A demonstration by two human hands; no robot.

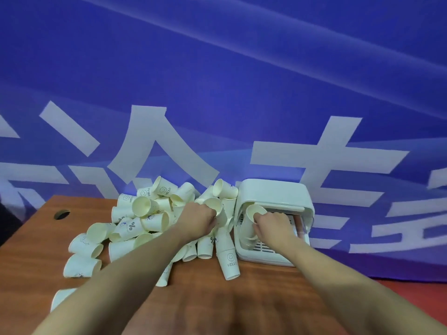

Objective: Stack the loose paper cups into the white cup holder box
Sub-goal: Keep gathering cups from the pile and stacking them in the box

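Blue banner behind the white cup holder box: large white characters, cropped and unreadable. Brown table under the box, with a round hole far to its left. Pile of loose paper cups immediately left of the box, several printed "HELLO" with a smiley; lower cups hidden. Left hand gripped a cup at the pile's box side. Right hand pinched a cup at the box's open front, atop a stack; box interior mostly hidden.
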